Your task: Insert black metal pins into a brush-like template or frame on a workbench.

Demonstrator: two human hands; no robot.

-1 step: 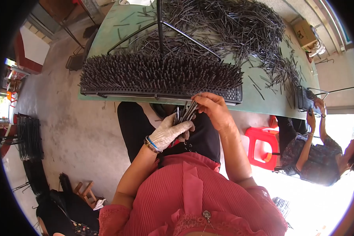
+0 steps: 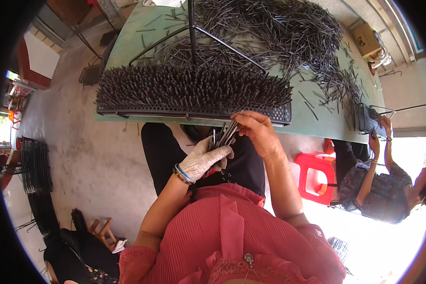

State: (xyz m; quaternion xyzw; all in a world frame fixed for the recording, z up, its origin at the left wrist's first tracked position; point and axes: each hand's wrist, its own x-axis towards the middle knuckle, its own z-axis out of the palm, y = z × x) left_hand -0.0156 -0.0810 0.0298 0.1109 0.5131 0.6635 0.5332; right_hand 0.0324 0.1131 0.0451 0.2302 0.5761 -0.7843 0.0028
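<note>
"Fingers first: how do they stand?"

"Those of the left hand (image 2: 204, 158), in a pale glove, are curled round a bunch of thin dark sticks (image 2: 226, 136). On the bare right hand (image 2: 259, 135), thumb and forefinger are drawn close together at the upper ends of the bunch; whether they pinch one stick or several, I cannot tell."

"And where is the bunch?"

"Above the person's lap, tilted, just in front of the near edge of a long black rack (image 2: 281, 114). Whether its tips touch that edge is unclear."

"What is on the rack?"

"Upright sticks (image 2: 189, 90), crowded along most of its length. Bare holes show along the front and at the right end. A wire frame (image 2: 192, 42) rises behind them."

"Beyond that?"

"It all rests along the near side of a green table (image 2: 317, 125), with a big heap of loose sticks (image 2: 279, 33) behind. Farther right, a co-worker (image 2: 378, 189) has both hands at a second rack (image 2: 363, 117), near a red stool (image 2: 312, 163). A cardboard box (image 2: 366, 40) is at the upper right."

"To the left?"

"Black wire racks (image 2: 35, 161) stacked together, and a wooden stool (image 2: 103, 231) lower down."
</note>
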